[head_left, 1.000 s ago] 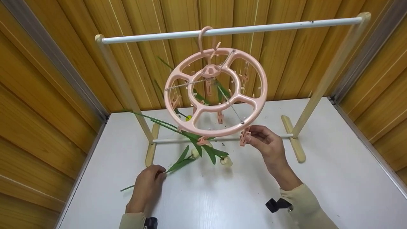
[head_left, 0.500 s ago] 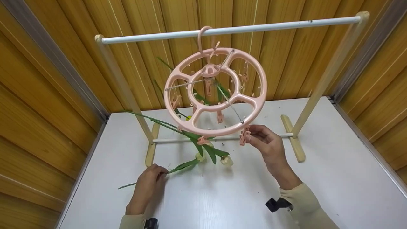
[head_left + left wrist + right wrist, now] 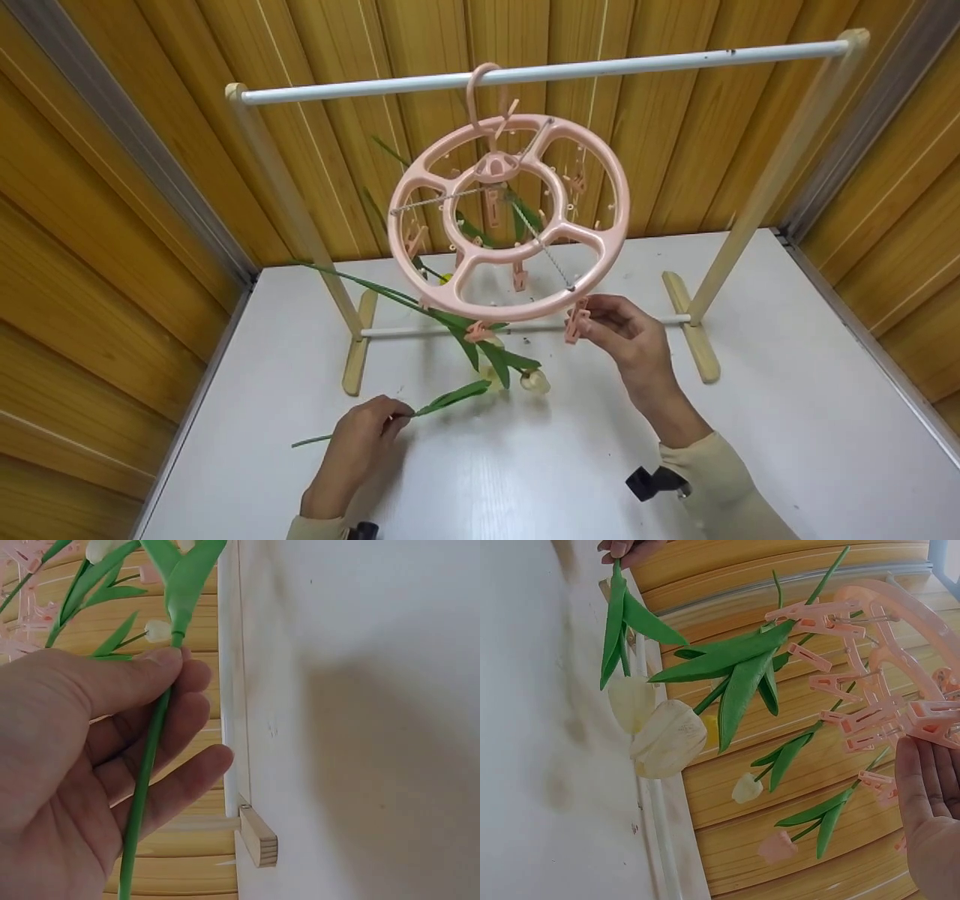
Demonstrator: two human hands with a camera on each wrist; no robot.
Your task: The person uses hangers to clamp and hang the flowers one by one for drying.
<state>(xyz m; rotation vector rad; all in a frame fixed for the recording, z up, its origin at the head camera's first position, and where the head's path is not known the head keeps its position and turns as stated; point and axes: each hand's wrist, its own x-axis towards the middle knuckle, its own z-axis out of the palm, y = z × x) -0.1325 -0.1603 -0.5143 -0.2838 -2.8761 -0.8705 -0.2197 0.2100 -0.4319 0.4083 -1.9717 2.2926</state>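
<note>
In the head view, my left hand (image 3: 364, 446) pinches the green stem (image 3: 148, 757) of a pale tulip between thumb and fingers, low over the table. Its leaves (image 3: 454, 397) point right, and its bloom (image 3: 630, 701) is partly behind a hanging white tulip (image 3: 535, 382). My right hand (image 3: 637, 352) holds a pink clothespin (image 3: 577, 322) at the near right rim of a round pink clip hanger (image 3: 495, 311). Another clothespin (image 3: 478, 331) on the near rim has the hanging white tulip in it, its stem slanting up to the left.
The hanger hooks over the white bar (image 3: 660, 66) of a wooden-legged rack. Rack feet (image 3: 691, 328) stand on the white table (image 3: 525, 480). Farther back, a smaller white tulip (image 3: 747, 788) and a pink tulip (image 3: 778, 847) hang from clips. Wood-patterned walls enclose the table.
My left hand has shifted a little to the right with the tulip, whose bloom now lies below and behind the hanging white one. The right hand stays on the clothespin.
</note>
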